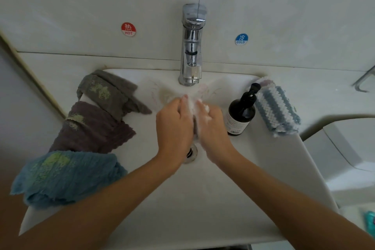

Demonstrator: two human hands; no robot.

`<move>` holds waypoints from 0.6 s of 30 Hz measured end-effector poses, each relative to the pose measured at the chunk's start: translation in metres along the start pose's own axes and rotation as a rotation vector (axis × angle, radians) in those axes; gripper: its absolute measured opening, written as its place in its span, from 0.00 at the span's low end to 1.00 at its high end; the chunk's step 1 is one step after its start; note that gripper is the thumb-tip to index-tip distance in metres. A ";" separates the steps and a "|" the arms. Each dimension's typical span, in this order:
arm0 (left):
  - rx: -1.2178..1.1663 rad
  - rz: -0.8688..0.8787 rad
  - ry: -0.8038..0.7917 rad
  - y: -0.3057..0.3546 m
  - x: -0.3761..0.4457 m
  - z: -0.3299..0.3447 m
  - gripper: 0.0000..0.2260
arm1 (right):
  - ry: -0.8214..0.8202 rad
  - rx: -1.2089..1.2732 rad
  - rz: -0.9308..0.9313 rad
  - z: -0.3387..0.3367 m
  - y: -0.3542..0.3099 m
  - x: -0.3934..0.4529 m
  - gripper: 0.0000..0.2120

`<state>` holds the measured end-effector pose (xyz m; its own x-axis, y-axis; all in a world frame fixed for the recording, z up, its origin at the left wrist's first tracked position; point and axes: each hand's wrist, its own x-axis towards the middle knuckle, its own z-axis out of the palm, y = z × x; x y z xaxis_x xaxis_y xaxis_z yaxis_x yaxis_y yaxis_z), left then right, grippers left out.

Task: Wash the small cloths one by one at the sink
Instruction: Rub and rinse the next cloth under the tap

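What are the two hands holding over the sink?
A soapy white cloth, squeezed between the left hand and right hand. Which part they grip cannot be told.

Five cloths (97, 126), perhaps, counting the blurred soapy one; two hands (174, 126); one bottle (241, 113); one tap (191, 46).

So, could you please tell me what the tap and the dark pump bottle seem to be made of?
The tap looks like chrome-plated metal: its mirror-bright surface shows sharp reflections. The pump bottle is dark and glossy with a black pump head; glass or plastic, the picture cannot settle which.
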<state>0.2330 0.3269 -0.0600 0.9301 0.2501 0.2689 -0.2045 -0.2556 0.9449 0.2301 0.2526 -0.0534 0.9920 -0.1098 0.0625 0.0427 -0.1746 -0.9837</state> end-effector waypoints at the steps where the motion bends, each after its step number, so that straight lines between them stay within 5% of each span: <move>1: -0.015 0.012 -0.025 0.004 -0.009 0.001 0.20 | 0.018 0.003 0.009 0.000 -0.001 0.004 0.17; 14: -0.046 -0.055 -0.028 0.009 -0.004 0.007 0.20 | 0.021 0.031 0.018 -0.003 -0.001 0.009 0.15; 18: -0.020 -0.151 -0.087 -0.005 0.033 -0.007 0.21 | -0.138 0.072 0.011 0.003 -0.006 -0.006 0.25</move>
<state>0.2626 0.3434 -0.0542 0.9735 0.2021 0.1068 -0.0652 -0.2024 0.9771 0.2242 0.2570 -0.0486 0.9992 0.0249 0.0326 0.0350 -0.1033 -0.9940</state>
